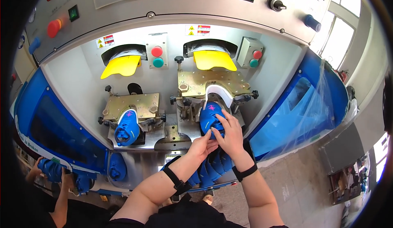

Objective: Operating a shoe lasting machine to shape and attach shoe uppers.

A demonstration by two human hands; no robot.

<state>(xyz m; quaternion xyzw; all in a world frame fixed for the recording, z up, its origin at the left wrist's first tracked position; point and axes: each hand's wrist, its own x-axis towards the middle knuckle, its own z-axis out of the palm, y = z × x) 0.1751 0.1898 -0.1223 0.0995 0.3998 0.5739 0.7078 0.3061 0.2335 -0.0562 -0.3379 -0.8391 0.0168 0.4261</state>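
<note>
At the right-hand station of the machine, a blue shoe upper (208,112) with a small pink mark points toe-first at a white U-shaped pad (221,90). My left hand (201,147) grips the upper's near end from below left. My right hand (230,136) is closed on its right side, with the fingers laid over the top. The palms and part of the upper's opening are hidden. A second blue shoe upper (128,126) sits in the left station, touched by neither hand.
Above the stations hang two yellow flaps (214,60) (123,66). Button boxes (250,53) stand beside them. More blue uppers (213,167) lie below my hands, and one (117,166) rests at lower left. A co-worker's hands (67,179) hold a blue upper at far left.
</note>
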